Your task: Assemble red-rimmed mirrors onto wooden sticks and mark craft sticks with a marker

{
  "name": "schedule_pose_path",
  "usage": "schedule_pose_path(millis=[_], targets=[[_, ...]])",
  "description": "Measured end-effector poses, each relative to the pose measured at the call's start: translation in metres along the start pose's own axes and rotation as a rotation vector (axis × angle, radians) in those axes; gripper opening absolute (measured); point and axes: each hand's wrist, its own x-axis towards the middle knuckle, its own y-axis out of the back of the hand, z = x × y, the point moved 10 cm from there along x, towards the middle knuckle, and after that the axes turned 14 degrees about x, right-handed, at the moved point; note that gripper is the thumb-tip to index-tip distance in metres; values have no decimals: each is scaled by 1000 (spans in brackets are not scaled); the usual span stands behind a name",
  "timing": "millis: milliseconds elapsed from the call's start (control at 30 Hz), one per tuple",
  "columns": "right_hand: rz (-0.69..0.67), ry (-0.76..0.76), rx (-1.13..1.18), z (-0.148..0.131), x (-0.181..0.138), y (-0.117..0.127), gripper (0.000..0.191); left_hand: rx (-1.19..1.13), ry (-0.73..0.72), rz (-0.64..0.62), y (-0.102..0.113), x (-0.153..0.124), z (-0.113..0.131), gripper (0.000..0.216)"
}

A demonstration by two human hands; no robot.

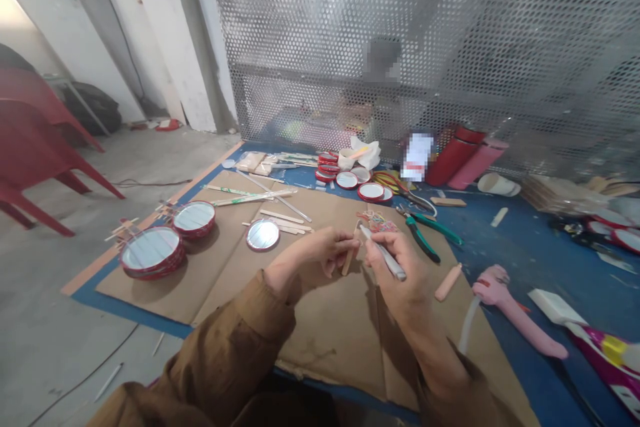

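My left hand (334, 250) pinches a short wooden craft stick (347, 261), held upright above the cardboard. In my right hand (400, 267) is a slim light-grey utility knife (384, 255), its tip close to the top of the stick. Whether the tip touches the wood is hard to tell. Just behind both hands lies a small heap of colourful rubber bands (377, 221). Left of my left hand are loose craft sticks (283, 219) and a round red-rimmed disc (263, 235). Green-handled pliers (423, 237) lie beyond my right hand.
Two small red drums (153, 252) with sticks attached stand at the left on the cardboard (320, 347). A pink glue gun (520, 317) and a purple-and-white package (600, 353) lie right. Behind are scissors (405, 188), a red bottle (456, 155), a phone (417, 157) and a perforated metal panel (310, 33).
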Motion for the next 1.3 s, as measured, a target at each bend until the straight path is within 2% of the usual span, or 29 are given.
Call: schedule_pose_path(millis=[200,633,900,1300], targets=[[13,10,-11,-1,1,1,16,-17,-11,9,0,1,0,35],[41,54,-83,0,1,5,18,-35,-52,2,-1,2,0,31],[41,24,-27,0,1,4,17,-40,-22,4,0,2,-1,39],[2,-9,4,1,2,1,18,-24,-22,7,0,0,3,30]])
